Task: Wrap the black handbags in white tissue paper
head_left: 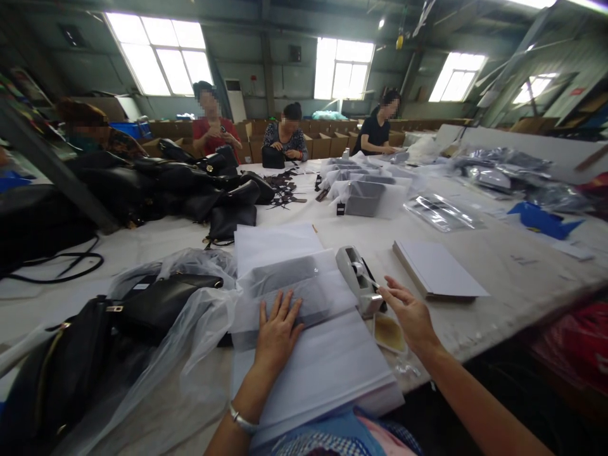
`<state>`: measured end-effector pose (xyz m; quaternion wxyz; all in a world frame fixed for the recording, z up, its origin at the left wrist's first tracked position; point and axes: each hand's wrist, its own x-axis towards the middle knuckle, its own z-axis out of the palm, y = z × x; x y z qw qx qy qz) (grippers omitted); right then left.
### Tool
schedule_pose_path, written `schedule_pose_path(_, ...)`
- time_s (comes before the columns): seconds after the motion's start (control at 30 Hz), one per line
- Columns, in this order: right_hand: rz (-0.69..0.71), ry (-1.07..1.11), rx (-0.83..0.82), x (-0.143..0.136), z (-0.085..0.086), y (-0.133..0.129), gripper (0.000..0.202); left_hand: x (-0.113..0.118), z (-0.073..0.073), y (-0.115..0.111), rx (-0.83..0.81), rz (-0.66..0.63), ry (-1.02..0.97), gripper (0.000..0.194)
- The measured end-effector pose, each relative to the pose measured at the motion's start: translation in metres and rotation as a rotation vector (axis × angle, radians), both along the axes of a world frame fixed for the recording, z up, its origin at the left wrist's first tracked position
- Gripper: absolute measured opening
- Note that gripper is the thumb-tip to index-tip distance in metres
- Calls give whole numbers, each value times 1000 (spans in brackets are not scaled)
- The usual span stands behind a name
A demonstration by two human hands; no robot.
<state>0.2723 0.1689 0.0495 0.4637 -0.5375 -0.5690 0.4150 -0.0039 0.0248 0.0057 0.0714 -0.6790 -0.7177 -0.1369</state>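
My left hand (278,332) lies flat, fingers spread, on a flat dark grey item (289,278) that shows through translucent white wrapping paper (251,275). Beneath it is a stack of white paper sheets (327,361). To its right stands a light grey tape dispenser (351,269). My right hand (411,313) is at the dispenser's front edge, thumb and fingertips closed on the end of a strip of clear tape (368,277) that runs from the roll. A small shallow dish with something yellowish (389,332) sits just below the right hand.
Black handbags in clear plastic (166,304) lie at left, with a large heap of black bags (190,190) behind. A stack of white boards (437,269) is at right. Wrapped grey items (365,196) stand farther back. Several co-workers (285,136) sit across the table.
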Motion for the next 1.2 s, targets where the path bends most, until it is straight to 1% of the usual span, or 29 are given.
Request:
schedule_pose_path(0.07,-2,27,-36,6,3,-15,29,0,0,0,2,1,-7,55)
schedule_pose_path(0.13,22,83,-146,12,2,-26,32,0,0,0,1,4,-13,55)
schedule_pose_path(0.2,51,150,-280,16,-3,-33,35,0,0,0,-7,6,-15,55)
schedule_pose_path(0.3,71,176,-404,20,-14,-33,38,0,1,0,-17,5,-18,55)
schedule_pose_path(0.37,89,115,-387,22,-20,-27,42,0,1,0,-19,8,-24,55)
schedule_pose_path(0.4,101,44,-344,23,-22,-23,44,0,1,0,-19,10,-28,55)
schedule_pose_path(0.47,124,-190,-198,29,-24,-12,44,0,1,0,-16,8,-39,56)
schedule_pose_path(0.57,159,-607,94,45,-24,3,36,-1,2,-1,-11,-8,-67,58)
schedule_pose_path(0.63,195,-807,300,58,-21,8,31,-3,4,-1,-14,-26,-98,59)
schedule_pose_path(0.7,246,-967,502,69,-13,9,29,-5,8,-1,-27,-48,-144,59)
schedule_pose_path(0.8,376,-1109,797,73,12,8,31,-9,14,-1,-45,-65,-237,59)
schedule_pose_path(0.9,566,-1091,1036,54,41,10,30,-16,15,0,-21,-49,-341,54)
schedule_pose_path(1.0,754,-982,1147,17,63,16,26,-28,9,1,44,-8,-453,50)
schedule_pose_path(1.1,920,-830,1138,-35,72,20,19,-42,2,1,97,31,-557,51)
schedule_pose_path(1.2,1084,-721,1038,-93,74,20,16,-56,-3,0,148,58,-641,55)
